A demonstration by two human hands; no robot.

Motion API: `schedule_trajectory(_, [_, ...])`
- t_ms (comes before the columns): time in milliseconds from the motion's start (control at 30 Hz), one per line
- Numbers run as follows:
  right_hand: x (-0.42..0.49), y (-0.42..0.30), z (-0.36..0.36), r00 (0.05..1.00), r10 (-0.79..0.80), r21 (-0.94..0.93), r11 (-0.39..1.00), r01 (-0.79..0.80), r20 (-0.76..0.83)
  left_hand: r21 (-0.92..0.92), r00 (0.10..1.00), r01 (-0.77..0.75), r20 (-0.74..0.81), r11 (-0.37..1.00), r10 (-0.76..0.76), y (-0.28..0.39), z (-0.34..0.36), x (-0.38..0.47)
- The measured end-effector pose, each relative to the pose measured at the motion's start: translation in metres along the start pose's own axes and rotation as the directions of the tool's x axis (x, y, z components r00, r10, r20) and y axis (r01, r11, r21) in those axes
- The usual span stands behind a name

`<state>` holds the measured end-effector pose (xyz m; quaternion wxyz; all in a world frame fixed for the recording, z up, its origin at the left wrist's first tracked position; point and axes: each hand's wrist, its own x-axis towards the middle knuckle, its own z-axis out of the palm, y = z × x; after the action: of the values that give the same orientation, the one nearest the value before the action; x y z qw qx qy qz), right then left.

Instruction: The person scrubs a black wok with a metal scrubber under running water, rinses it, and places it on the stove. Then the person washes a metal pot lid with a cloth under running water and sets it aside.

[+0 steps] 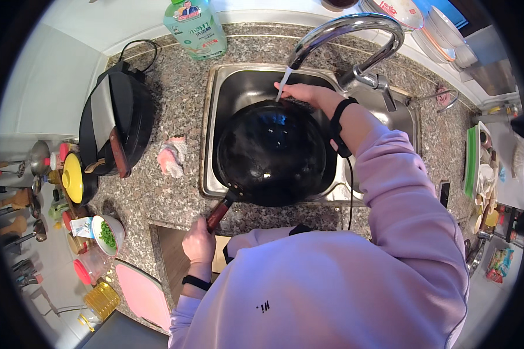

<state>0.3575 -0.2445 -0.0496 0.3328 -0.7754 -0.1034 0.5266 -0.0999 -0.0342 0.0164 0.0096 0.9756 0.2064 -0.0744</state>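
Note:
A black wok [270, 152] lies over the left basin of a stainless steel sink [207, 144], its near edge overhanging the counter side. My left hand [198, 244] is closed around the end of its brown wooden handle [218, 214]. At the far edge of the wok is my right hand [303, 94], beside the water stream [284, 83]. Its lower fingers are hidden, and whether they grip something is unclear. Water runs from a curved chrome faucet [353, 24] above the basin. A pink and white cloth [172, 158] rests on the granite counter left of the sink.
Left, a cleaver [102, 113] lies across a black electric pan [142, 109]. Nearer are a yellow lid [73, 178], a bowl of chopped greens [109, 233], an oil bottle [101, 301] and a pink board [142, 292]. A green detergent bottle [198, 32] and stacked plates [434, 41] stand behind.

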Motion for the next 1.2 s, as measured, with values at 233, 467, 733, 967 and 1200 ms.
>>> schedule_trajectory(233, [-0.012, -0.075, 0.044, 0.92, -0.372, -0.371, 0.842, 0.391, 0.126, -0.021, 0.999, 0.002, -0.05, 1.0, -0.003, 0.002, 0.002, 0.0])
schedule_trajectory(467, [0.016, -0.056, 0.035, 0.95, -0.279, -0.401, 0.861, 0.312, 0.14, 0.001, 0.997, -0.018, -0.071, 1.0, 0.018, 0.001, 0.004, 0.0])
schedule_trajectory(733, [0.015, 0.063, 0.001, 0.993, 0.112, -0.031, 0.993, -0.113, -0.047, 0.008, 0.997, -0.029, -0.072, 1.0, 0.03, 0.0, 0.006, 0.001])
schedule_trajectory(967, [-0.014, 0.086, -0.015, 0.93, -0.268, -0.687, 0.727, 0.024, -0.251, -0.019, 1.0, 0.014, -0.02, 1.0, -0.015, 0.006, 0.002, 0.003])
schedule_trajectory(1200, [-0.062, 0.043, -0.022, 0.755, -0.453, -0.662, 0.748, 0.033, -0.475, -0.027, 0.984, 0.143, 0.11, 0.989, -0.139, 0.013, -0.005, -0.001])
